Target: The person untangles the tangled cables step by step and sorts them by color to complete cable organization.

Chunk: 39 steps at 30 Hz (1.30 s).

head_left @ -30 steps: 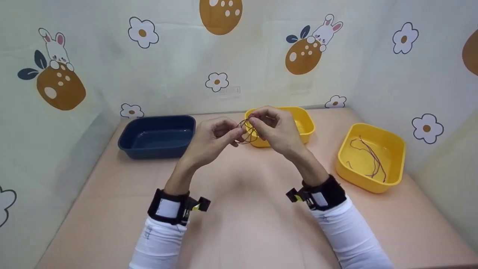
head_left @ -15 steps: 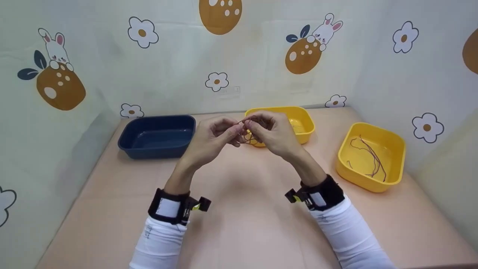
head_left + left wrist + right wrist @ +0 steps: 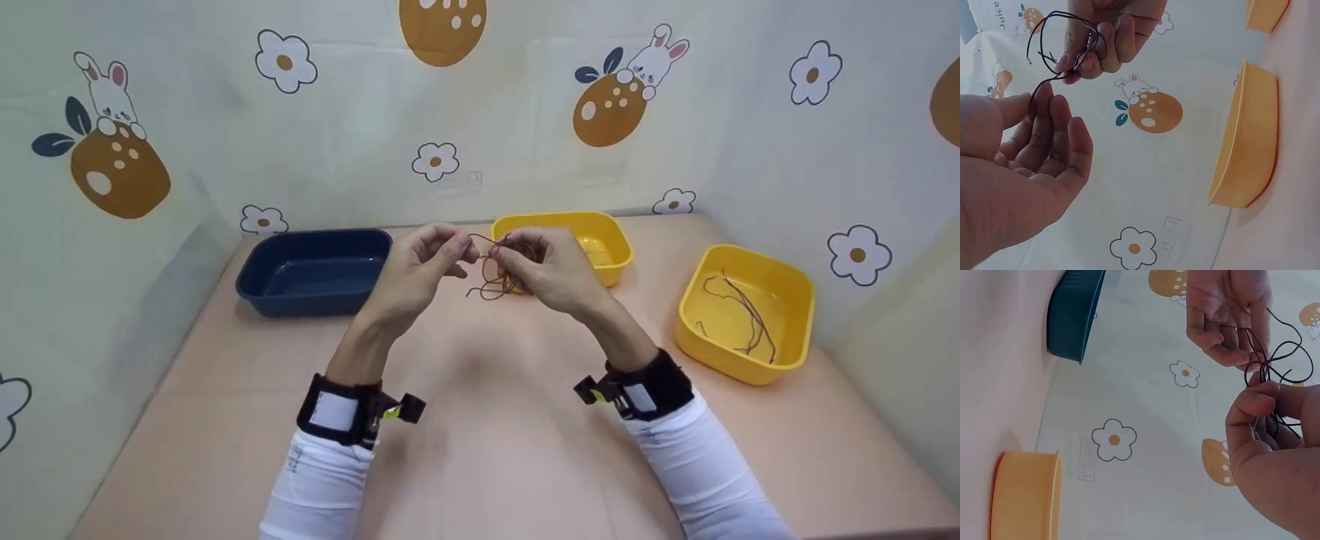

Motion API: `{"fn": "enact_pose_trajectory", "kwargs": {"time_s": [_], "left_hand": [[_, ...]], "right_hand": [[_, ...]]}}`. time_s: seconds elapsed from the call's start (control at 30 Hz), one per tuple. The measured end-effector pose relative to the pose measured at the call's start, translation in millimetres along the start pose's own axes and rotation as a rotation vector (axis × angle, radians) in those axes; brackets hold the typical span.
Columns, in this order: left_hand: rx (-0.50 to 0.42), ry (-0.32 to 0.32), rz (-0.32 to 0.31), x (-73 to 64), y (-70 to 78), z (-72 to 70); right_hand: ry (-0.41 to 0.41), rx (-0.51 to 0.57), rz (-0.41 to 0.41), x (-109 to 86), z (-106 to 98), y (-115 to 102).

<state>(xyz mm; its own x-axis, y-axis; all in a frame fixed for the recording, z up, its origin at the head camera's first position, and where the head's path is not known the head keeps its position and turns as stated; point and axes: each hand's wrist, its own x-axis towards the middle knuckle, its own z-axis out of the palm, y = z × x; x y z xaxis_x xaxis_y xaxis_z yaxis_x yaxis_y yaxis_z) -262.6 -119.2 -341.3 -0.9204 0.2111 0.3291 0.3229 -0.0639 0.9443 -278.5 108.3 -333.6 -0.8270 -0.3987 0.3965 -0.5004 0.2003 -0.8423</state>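
A loose tangle of thin dark cord point(image 3: 491, 289) hangs in the air between the two hands, in front of the middle yellow box. My right hand point(image 3: 559, 274) pinches the bundle between thumb and fingers, and its loops and loose ends stick out on both sides in the right wrist view. With thumb and forefinger, my left hand point(image 3: 409, 274) pinches one strand point(image 3: 1039, 90) that runs across to the bundle. Its other fingers are loosely bent in the left wrist view. Part of the tangle is hidden behind the right hand.
A dark blue box point(image 3: 315, 306) stands at the back left, a yellow box point(image 3: 616, 271) at the back middle. Another yellow box point(image 3: 739, 369) on the right holds several thin cords point(image 3: 752, 319). Patterned cloth walls point(image 3: 517, 97) enclose the pinkish table point(image 3: 487, 450).
The hands come together around the tangle, then my left hand draws away leftward and slightly up, stretching a strand out. More of the tangle now hangs below the right hand's fingers.
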Motion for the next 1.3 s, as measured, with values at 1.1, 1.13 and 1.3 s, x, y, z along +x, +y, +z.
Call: {"fn": "enact_pose_trajectory", "kwargs": {"time_s": [1.1,1.13,1.3], "left_hand": [[0.509,0.123,0.274,-9.4,11.6,-45.7],[0.52,0.133,0.279,-9.8,12.5,-48.6],[0.543,0.177,0.291,-11.3,14.7,-59.8]], "right_hand": [[-0.217,-0.098,0.096,-6.5,-52.8,-1.3],[-0.215,-0.109,0.098,-6.8,-54.1,-1.2],[-0.199,-0.127,0.12,-6.9,-59.3,0.8]]}}
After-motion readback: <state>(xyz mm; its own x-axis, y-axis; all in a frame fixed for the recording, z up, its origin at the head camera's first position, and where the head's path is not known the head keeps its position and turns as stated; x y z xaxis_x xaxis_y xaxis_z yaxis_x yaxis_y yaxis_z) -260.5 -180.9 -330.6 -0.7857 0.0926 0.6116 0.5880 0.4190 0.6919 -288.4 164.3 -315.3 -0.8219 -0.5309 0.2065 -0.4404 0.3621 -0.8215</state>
